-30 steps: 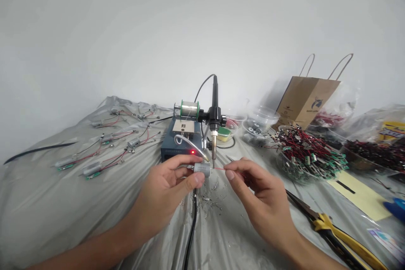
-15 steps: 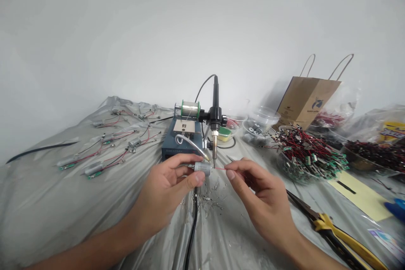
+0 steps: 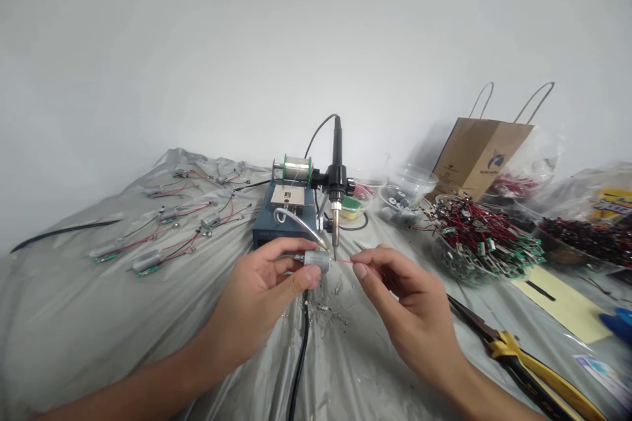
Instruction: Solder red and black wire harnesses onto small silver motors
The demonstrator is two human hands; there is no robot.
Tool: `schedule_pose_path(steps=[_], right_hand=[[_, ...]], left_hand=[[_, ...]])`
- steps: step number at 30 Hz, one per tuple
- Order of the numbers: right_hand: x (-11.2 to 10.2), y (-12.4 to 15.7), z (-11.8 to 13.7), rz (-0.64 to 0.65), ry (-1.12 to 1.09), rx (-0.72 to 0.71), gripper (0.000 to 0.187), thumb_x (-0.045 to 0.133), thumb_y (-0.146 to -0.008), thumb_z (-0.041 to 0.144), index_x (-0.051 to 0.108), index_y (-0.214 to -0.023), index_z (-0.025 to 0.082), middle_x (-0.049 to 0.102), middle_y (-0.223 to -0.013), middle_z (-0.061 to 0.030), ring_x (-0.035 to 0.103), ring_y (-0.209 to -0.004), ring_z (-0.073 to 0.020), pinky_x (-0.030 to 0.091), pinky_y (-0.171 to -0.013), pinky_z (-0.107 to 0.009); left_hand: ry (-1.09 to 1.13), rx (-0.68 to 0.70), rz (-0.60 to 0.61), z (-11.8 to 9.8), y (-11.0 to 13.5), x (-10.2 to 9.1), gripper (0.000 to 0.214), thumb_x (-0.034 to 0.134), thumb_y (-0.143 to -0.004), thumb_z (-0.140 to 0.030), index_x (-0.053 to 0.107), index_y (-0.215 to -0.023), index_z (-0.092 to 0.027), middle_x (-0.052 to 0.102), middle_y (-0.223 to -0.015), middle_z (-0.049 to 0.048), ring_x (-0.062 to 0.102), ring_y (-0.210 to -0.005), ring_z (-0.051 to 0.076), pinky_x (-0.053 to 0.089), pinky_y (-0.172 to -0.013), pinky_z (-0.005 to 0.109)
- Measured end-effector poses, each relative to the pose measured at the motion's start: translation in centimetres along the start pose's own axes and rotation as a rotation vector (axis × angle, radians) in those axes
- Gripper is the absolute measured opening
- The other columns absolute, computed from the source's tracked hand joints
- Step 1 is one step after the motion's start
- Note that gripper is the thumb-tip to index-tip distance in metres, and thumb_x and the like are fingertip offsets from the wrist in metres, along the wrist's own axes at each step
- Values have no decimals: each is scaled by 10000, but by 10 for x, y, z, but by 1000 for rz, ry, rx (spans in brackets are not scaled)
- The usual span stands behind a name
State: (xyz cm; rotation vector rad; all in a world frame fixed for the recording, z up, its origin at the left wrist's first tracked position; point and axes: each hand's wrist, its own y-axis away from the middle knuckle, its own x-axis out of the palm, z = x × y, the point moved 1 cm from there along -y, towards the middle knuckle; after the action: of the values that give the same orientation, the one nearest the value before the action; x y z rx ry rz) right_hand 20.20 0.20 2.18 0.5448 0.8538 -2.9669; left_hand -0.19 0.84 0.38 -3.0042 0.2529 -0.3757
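Observation:
My left hand (image 3: 257, 299) grips a small grey cylindrical motor (image 3: 316, 260) between thumb and fingers. My right hand (image 3: 405, 306) pinches a thin red wire (image 3: 344, 262) whose end meets the motor's right face. Both sit just under the tip of a soldering iron (image 3: 336, 174), which hangs upright in a clamp on a blue soldering station (image 3: 279, 220). A solder spool (image 3: 297, 170) sits on the station, and a metal feed tube (image 3: 301, 227) curves down toward the motor.
Several finished motors with red and black wires (image 3: 172, 230) lie at the left on the grey plastic sheet. At the right are a bowl heaped with wired parts (image 3: 481, 240), clear cups, a brown paper bag (image 3: 481, 154) and yellow-handled pliers (image 3: 518, 355). A black cable (image 3: 299, 355) runs toward me.
Both hands hold nearly the same pose; the view has shifted slightly and the station's red light no longer shows.

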Motion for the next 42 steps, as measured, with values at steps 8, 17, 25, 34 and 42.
schedule_pose_path(steps=[8, 17, 25, 34, 42], right_hand=[[1, 1, -3, -11, -10, -11, 85, 678, -949, 264, 741, -926, 212, 649, -739, -7, 544, -617, -138, 420, -541, -257], [1, 2, -3, -7, -10, -16, 76, 678, -950, 255, 741, -929, 221, 673, -777, -14, 586, -659, -145, 426, -548, -256], [2, 2, -3, 1, 5, -13, 82, 669, -954, 252, 741, -936, 216, 671, -768, -14, 582, -648, -148, 421, -546, -265], [0, 3, -4, 7, -5, -16, 80, 665, -963, 253, 738, -947, 226, 659, -772, -7, 578, -657, -145, 418, -552, -265], [1, 3, -2, 17, 3, 0, 105, 662, -971, 280, 733, -939, 210, 661, -777, -22, 571, -660, -157, 423, -565, -284]], left_hand=[[36, 5, 8, -4, 2, 2, 202, 816, -884, -227, 750, -1075, -244, 834, -841, -35, 749, -802, 101, 577, -756, 170], [23, 8, -4, -3, 2, 1, 205, 818, -879, -218, 757, -1072, -247, 836, -822, -44, 751, -790, 91, 578, -748, 146], [17, 20, -3, -4, 2, 2, 196, 811, -889, -214, 762, -1072, -262, 833, -855, -46, 754, -811, 90, 581, -768, 151], [39, 20, 9, -3, 0, 3, 192, 808, -888, -203, 756, -1068, -246, 843, -875, -31, 760, -822, 104, 590, -768, 168], [17, 3, -9, -6, 3, 3, 197, 812, -884, -221, 752, -1072, -230, 831, -842, -18, 753, -802, 118, 588, -748, 187]])
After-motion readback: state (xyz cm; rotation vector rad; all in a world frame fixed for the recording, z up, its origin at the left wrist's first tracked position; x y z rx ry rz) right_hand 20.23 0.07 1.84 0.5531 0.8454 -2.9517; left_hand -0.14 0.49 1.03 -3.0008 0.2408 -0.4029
